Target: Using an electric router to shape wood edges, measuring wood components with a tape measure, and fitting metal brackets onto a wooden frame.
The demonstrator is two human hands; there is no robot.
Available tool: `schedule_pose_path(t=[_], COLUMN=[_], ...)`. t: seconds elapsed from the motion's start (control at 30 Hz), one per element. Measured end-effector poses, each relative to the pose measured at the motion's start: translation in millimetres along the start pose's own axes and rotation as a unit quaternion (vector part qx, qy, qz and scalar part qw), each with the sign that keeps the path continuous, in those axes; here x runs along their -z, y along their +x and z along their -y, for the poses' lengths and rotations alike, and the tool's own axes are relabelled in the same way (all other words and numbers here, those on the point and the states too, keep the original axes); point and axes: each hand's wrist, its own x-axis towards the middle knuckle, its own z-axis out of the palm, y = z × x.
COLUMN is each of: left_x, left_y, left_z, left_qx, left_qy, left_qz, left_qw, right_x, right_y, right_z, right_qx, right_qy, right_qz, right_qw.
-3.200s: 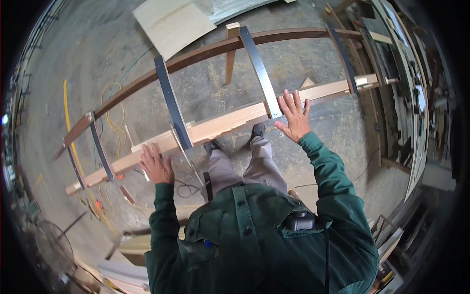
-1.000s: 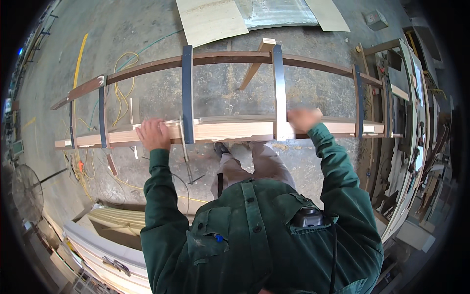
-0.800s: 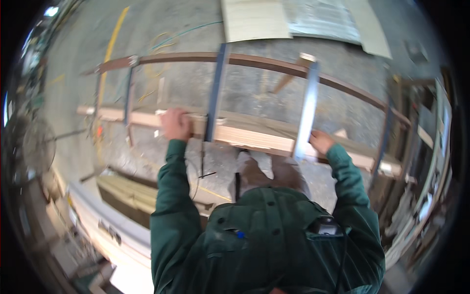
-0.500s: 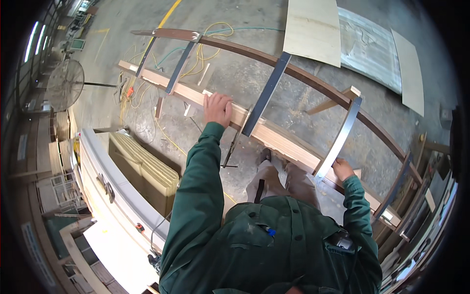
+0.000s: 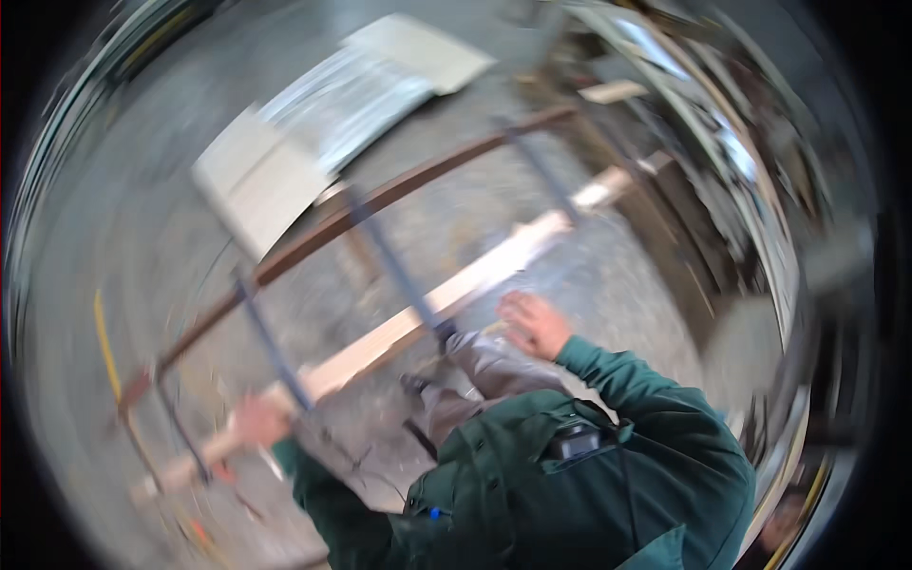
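A long pale wooden beam runs across in front of me, roughly parallel to a brown curved wooden rail. Several dark metal bars, such as this crossbar, span between the two. On the beam's left part lies my left hand, its fingers smeared by motion. My right hand hovers on my side of the beam, apart from it, with its fingers spread and nothing in them. Blur hides the details of the bars' ends.
Beyond the rail, pale flat panels and a wrapped shiny sheet lie at the far side. Stacked boards and racks stand close on my right. A yellow floor line shows at left; my shoes are just below the beam.
My view has swung round to the right, so the frame now slopes up to the right. My right hand has come off the beam near a bar and opened. My left hand stays at the beam.
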Motion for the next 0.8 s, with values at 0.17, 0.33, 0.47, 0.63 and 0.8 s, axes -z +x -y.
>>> schedule_pose_path(t=[0.17, 0.33, 0.47, 0.63, 0.8], left_x=[-4, 59, 143, 199, 213], left_y=[-21, -30, -69, -188, -290], left_z=[43, -5, -188, -446, -581], left_qx=[0.132, 0.046, -0.166, -0.519, -0.651], left_qy=[-0.212, -0.419, -0.491, -0.465, -0.424], left_qz=[-0.138, -0.261, -0.263, 0.017, 0.257], left_qw=[0.958, 0.868, 0.814, 0.717, 0.575], right_x=[-52, -78, -103, -105, -57], right_y=[-194, -410, -513, -509, -515], right_z=[-48, -90, -112, -147, -201], right_qx=[-0.389, -0.676, -0.762, -0.708, -0.68], right_qy=[0.119, 0.11, 0.2, 0.35, 0.46], right_qz=[0.154, 0.211, 0.129, -0.037, -0.23], right_qw=[0.9, 0.698, 0.602, 0.613, 0.522])
